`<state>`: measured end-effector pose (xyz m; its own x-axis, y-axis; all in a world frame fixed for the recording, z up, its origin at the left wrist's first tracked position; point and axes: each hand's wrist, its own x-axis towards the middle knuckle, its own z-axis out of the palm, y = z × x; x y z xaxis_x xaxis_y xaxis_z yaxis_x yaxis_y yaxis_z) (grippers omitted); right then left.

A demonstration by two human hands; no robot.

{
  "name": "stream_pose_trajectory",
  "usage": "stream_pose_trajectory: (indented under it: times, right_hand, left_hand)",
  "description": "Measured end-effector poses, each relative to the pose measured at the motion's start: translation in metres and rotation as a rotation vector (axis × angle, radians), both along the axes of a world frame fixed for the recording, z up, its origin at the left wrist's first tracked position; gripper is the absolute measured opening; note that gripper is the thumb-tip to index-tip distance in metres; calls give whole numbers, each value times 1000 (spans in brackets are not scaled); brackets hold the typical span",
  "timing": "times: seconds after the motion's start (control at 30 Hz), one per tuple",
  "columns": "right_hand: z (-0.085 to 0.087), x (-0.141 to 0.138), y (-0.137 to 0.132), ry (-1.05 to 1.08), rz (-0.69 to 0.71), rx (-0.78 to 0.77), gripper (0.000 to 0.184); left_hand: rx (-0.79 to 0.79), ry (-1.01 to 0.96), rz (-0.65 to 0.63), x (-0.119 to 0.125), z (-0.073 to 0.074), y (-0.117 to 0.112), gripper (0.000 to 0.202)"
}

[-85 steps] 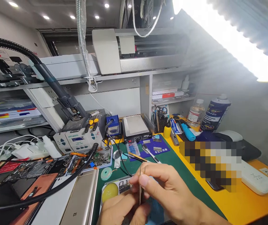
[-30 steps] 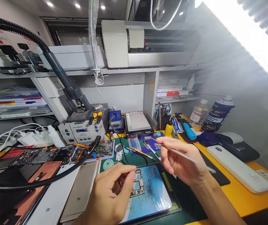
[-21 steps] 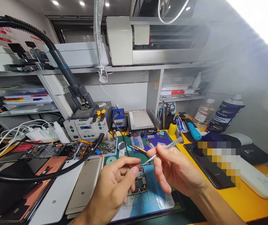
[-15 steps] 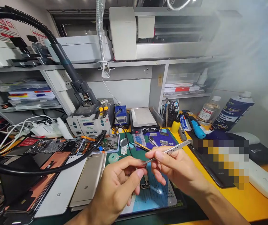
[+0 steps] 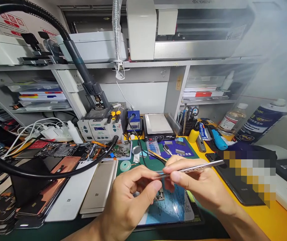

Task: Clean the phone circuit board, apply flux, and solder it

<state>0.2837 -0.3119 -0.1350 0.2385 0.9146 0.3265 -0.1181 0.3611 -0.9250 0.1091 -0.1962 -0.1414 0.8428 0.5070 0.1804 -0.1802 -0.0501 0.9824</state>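
Note:
My right hand (image 5: 198, 187) pinches a pair of silver tweezers (image 5: 196, 168), which lie almost level with their tips pointing left. My left hand (image 5: 130, 197) is raised just left of them, thumb and forefinger closed toward the tweezer tips; whatever sits between those fingers is too small to make out. Below both hands a small circuit board (image 5: 160, 195) rests on a blue phone panel (image 5: 170, 209) on the green mat (image 5: 123, 177).
Gold (image 5: 99, 192), white (image 5: 71, 197) and copper (image 5: 55, 182) phone backs lie to the left under a black hose (image 5: 45, 174). A rework station (image 5: 100, 127), hot plate (image 5: 158, 125), parts tray (image 5: 113, 150), bottle (image 5: 232, 117) and spray can (image 5: 261, 120) stand behind. A black phone (image 5: 236, 187) lies right.
Earlier both hands were together low down; then my right hand drew the tweezers away to the right, swung them back, and brought their tips to my left fingertips. The view tilted down.

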Motion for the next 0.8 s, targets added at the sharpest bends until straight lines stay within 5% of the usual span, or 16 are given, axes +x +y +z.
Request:
stream_pose_trajectory:
  times: [0.33, 0.8]
  right_hand:
    - [5, 1, -3, -191, -147, 37, 20]
    - [9, 5, -8, -257, -38, 102, 35]
  left_hand:
    - [-113, 71, -14, 3, -5, 2, 23]
    - [-25, 28, -9, 0, -5, 2, 23]
